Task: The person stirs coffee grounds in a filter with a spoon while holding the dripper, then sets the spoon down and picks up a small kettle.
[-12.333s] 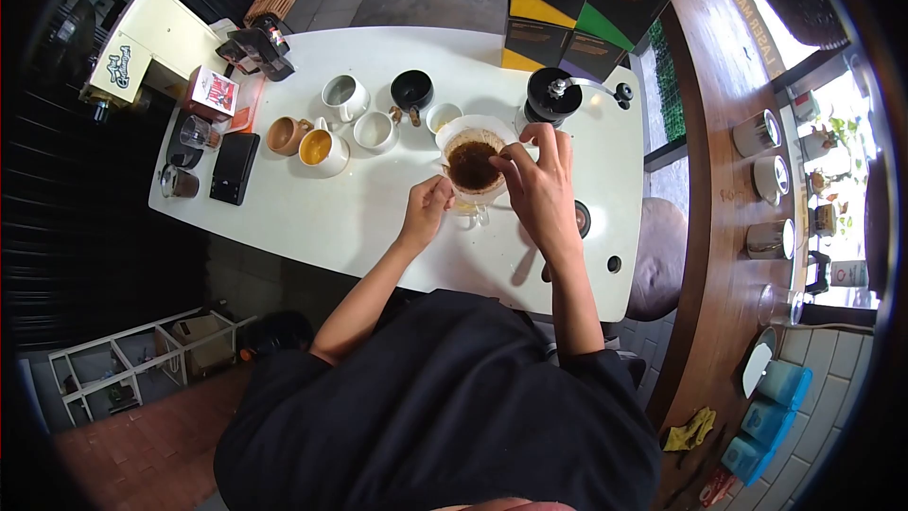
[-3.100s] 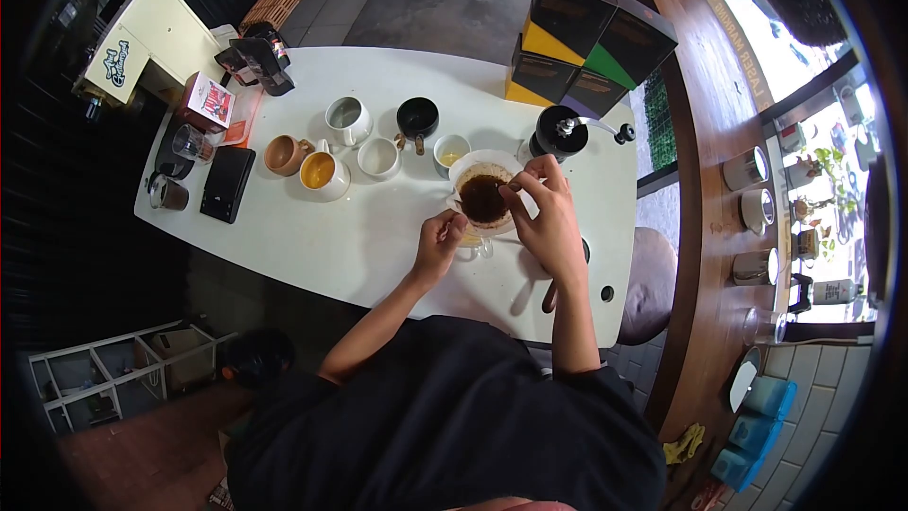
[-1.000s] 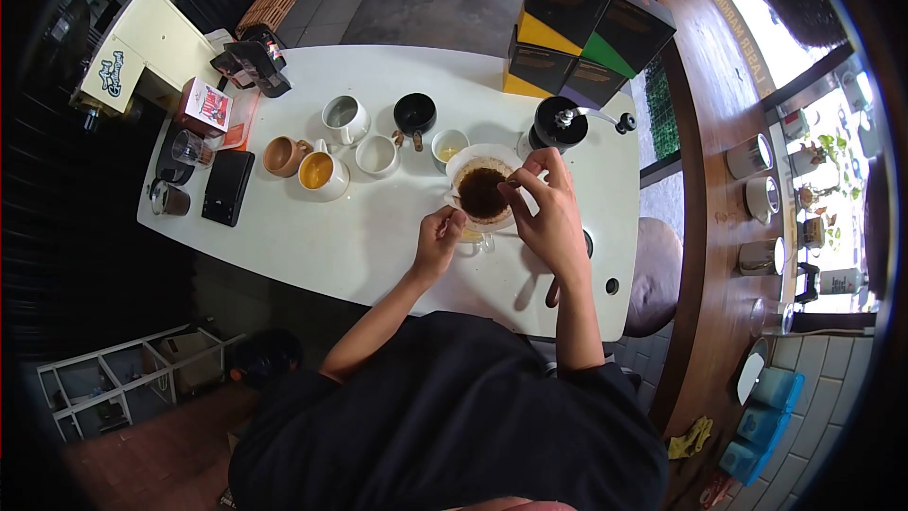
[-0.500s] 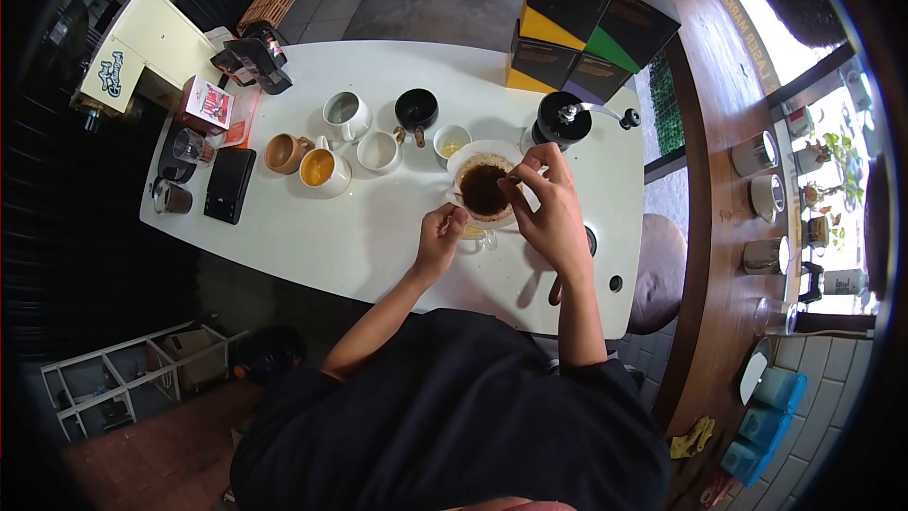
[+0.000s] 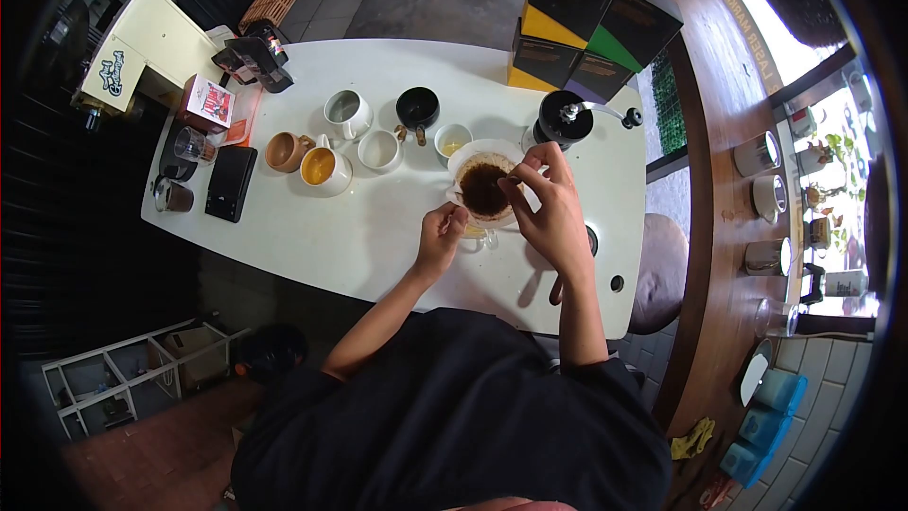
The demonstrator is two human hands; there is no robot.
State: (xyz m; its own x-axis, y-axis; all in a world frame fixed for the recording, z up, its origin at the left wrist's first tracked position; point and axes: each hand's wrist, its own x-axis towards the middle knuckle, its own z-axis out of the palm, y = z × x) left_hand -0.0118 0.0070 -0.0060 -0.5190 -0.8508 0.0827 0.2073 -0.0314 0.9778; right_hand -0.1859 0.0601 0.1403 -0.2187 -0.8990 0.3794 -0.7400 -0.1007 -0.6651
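A white coffee dripper (image 5: 458, 177) with a paper filter holds dark wet coffee grounds (image 5: 482, 191). It sits on a glass server (image 5: 484, 238), mostly hidden beneath it. My left hand (image 5: 441, 238) is closed at the dripper's near left edge, thumb and fingers pinched on it. My right hand (image 5: 549, 208) is over the dripper's right rim with its fingertips pinched together; a small dark thing shows between them, too small to name. Just beyond the dripper stands a small white cup (image 5: 453, 139) with pale yellow liquid. Behind my right hand is a black hand grinder (image 5: 560, 125) with a crank.
Several cups, among them a yellow-lined mug (image 5: 323, 170) and a black cup (image 5: 417, 107), stand left of the dripper. A black scale (image 5: 230, 185) lies farther left. Stacked black boxes (image 5: 577, 24) occupy the far right corner. A wooden counter (image 5: 705, 227) runs along the right.
Both hands keep almost the same place and grip at the dripper. The dark liquid over the grounds looks slightly lower, with more of the grounds showing.
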